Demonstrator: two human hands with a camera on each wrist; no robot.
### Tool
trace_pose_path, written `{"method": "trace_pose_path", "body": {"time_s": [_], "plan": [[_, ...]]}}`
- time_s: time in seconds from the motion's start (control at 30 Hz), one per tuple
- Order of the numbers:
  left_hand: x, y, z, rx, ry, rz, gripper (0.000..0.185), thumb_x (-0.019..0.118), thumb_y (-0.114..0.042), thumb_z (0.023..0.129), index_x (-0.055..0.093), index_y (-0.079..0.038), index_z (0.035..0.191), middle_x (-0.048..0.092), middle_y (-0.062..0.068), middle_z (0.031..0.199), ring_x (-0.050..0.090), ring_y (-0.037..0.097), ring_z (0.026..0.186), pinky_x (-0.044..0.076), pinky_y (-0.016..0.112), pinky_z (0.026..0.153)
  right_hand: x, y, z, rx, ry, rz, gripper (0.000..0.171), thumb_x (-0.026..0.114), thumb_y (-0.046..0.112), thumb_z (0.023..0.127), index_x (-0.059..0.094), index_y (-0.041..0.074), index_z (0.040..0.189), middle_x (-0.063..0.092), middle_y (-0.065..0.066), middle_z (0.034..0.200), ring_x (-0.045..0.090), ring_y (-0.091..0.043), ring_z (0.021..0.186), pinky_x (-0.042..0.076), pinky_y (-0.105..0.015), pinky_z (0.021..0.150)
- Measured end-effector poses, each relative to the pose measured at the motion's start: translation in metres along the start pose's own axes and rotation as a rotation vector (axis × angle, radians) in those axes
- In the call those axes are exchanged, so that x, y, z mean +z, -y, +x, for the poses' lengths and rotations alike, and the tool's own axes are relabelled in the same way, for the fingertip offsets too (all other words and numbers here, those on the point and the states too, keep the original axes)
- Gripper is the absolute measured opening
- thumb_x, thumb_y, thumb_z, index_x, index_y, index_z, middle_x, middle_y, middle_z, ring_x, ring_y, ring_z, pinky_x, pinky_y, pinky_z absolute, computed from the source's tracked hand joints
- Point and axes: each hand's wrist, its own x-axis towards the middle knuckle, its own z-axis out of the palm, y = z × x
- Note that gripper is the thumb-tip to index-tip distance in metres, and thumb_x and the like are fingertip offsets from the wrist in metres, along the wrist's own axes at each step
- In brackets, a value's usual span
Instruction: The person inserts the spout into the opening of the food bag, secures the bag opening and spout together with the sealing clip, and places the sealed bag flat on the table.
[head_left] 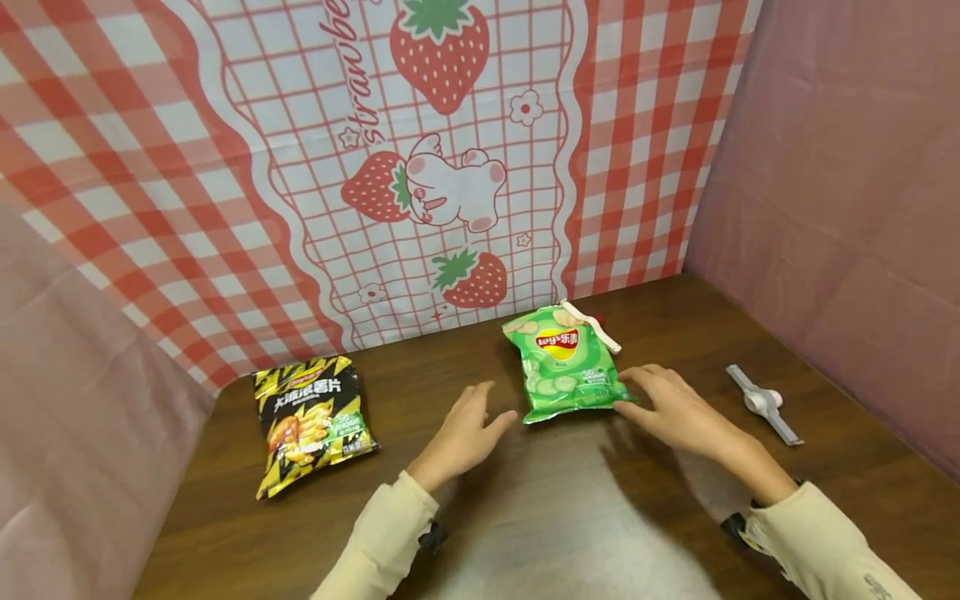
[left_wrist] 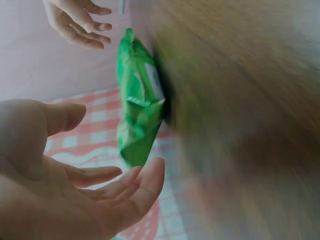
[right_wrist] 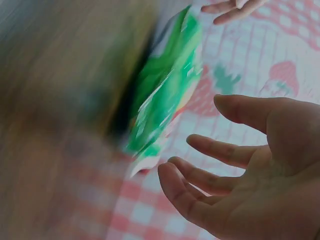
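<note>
A green chip bag (head_left: 566,363) lies flat on the brown table (head_left: 525,508), its far top edge closed with a white clip (head_left: 592,326). My left hand (head_left: 465,433) hovers open just left of the bag's near corner, fingers relaxed and holding nothing. My right hand (head_left: 667,404) is open at the bag's near right corner, fingertips at or almost on its edge. The left wrist view shows the green bag (left_wrist: 137,110) past my open left hand (left_wrist: 95,185). In the blurred right wrist view the bag (right_wrist: 165,90) lies beyond my open right hand (right_wrist: 220,170).
A black and yellow chip bag (head_left: 311,421) lies at the table's left. A second white sealing clip (head_left: 765,404) lies at the right. A strawberry-print checked cloth (head_left: 420,167) hangs behind; pink cloth walls (head_left: 840,192) close both sides.
</note>
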Motion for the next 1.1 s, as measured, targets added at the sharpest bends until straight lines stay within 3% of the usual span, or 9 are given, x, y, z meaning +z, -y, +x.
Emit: {"method": "trace_pose_path", "body": {"time_s": [0.33, 0.6, 0.83, 1.1], "plan": [[-0.045, 0.019, -0.044, 0.044, -0.268, 0.023, 0.044, 0.065, -0.025, 0.097, 0.054, -0.002, 0.133, 0.06, 0.014, 0.124, 0.064, 0.032, 0.106, 0.053, 0.045, 0.087, 0.025, 0.062, 0.026, -0.118, 0.047, 0.046, 0.037, 0.07, 0.023, 0.094, 0.064, 0.001, 0.122, 0.062, -0.013, 0.123, 0.054, -0.035, 0.12, 0.042, -0.054, 0.1], [-0.078, 0.039, -0.081, 0.001, -0.435, 0.078, 0.037, 0.069, -0.017, 0.095, 0.058, -0.004, 0.127, 0.062, 0.01, 0.113, 0.062, 0.026, 0.098, 0.055, 0.036, 0.075, 0.063, 0.1, 0.059, -0.246, 0.103, 0.16, 0.037, 0.068, 0.025, 0.095, 0.063, 0.0, 0.122, 0.067, -0.012, 0.115, 0.063, -0.029, 0.101, 0.051, -0.044, 0.088], [-0.105, 0.064, -0.106, -0.004, -0.541, 0.143, 0.033, 0.07, -0.007, 0.091, 0.061, 0.004, 0.121, 0.065, 0.018, 0.11, 0.063, 0.031, 0.094, 0.055, 0.035, 0.07, 0.102, 0.145, 0.093, -0.267, 0.22, 0.314, 0.036, 0.067, 0.025, 0.096, 0.062, 0.001, 0.122, 0.068, -0.014, 0.116, 0.066, -0.029, 0.104, 0.053, -0.038, 0.088], [-0.126, 0.092, -0.133, -0.101, -0.612, 0.209, 0.031, 0.069, -0.011, 0.093, 0.063, 0.003, 0.12, 0.065, 0.02, 0.108, 0.063, 0.033, 0.098, 0.055, 0.035, 0.071, 0.147, 0.195, 0.117, -0.25, 0.366, 0.367, 0.041, 0.065, 0.028, 0.097, 0.059, 0.001, 0.127, 0.068, -0.014, 0.117, 0.066, -0.023, 0.106, 0.051, -0.026, 0.089]]}}
